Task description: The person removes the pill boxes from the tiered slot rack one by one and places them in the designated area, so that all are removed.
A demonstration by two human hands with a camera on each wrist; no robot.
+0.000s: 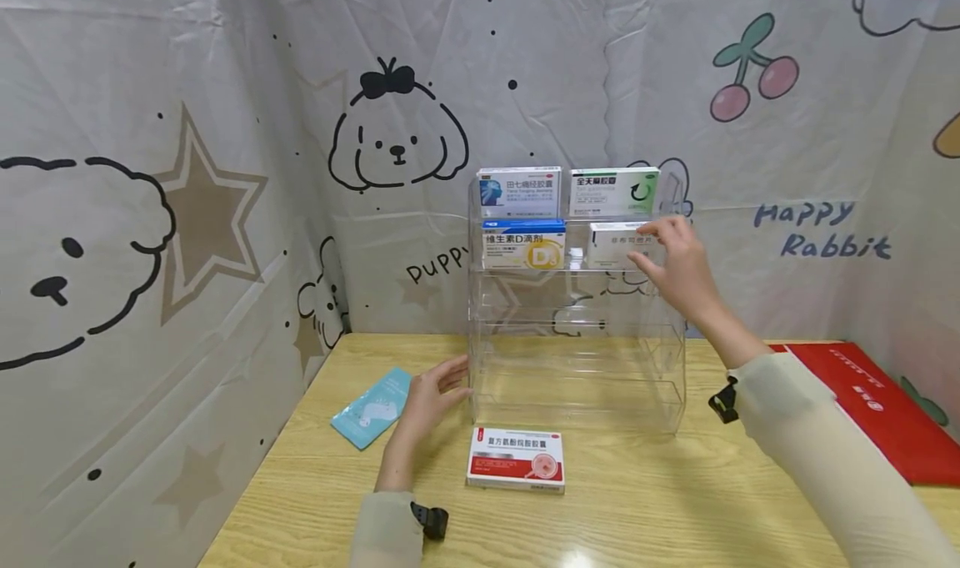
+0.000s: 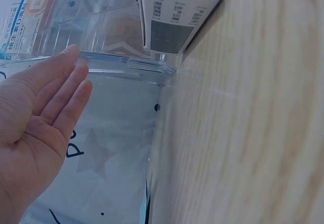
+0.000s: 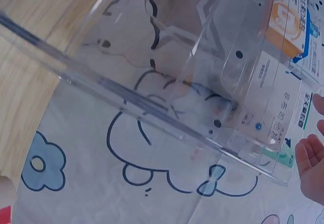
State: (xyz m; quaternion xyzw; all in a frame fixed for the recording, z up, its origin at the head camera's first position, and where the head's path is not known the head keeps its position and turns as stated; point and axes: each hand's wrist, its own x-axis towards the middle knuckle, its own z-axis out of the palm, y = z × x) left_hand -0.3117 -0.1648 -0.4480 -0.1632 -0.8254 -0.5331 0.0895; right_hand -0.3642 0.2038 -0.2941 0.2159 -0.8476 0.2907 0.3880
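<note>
A clear acrylic tiered stand [image 1: 577,394] stands on the table. On its second tier lies a white medicine box [image 1: 611,247] with grey print. My right hand [image 1: 686,272] is at that box's right end, thumb and fingers spread apart over its front and upper edge. In the right wrist view, the right hand [image 3: 311,160] shows only partly at the edge. My left hand [image 1: 426,401] rests its fingertips by the stand's lower left side, fingers extended. Left of the white box sits a blue, white and yellow vitamin D drops box [image 1: 522,245].
The top tier bears a blue-and-white box [image 1: 519,193] and a green-and-white box [image 1: 613,193]. Before the stand lies a red-and-white medicine box [image 1: 516,459]. A light-blue sachet [image 1: 372,408] lies left, a red folder-like item [image 1: 873,409] right. A patterned curtain [image 1: 525,67] hangs behind.
</note>
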